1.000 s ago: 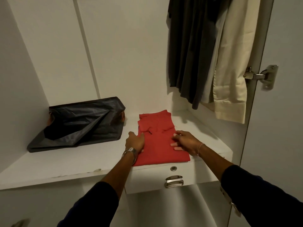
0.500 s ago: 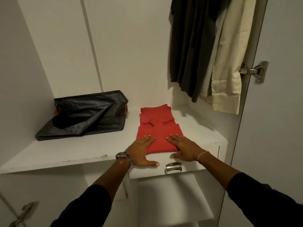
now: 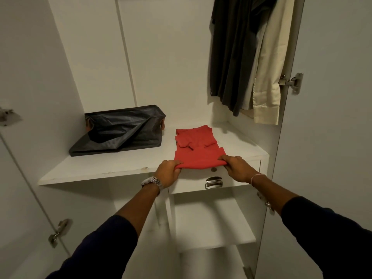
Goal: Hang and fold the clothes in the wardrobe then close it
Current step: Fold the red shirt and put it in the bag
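We see red folded garment [image 3: 198, 153] on shelf [image 3: 96, 168], at front edge toward right corner, above drawer [image 3: 213, 181]. Left hand [image 3: 168, 171] pinches garment's near left corner, fingers curled over fabric; right hand [image 3: 237, 167] grips near right corner likewise. Dark bag [image 3: 122, 130] sits at shelf's back left. Hanging clothes [image 3: 245, 55] above right end

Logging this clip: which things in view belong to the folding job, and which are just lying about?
In the job:
red garment
left hand and right hand, each with a grip on its near edge
hanging clothes
wardrobe shelf

Lying about:
black bag
drawer handle
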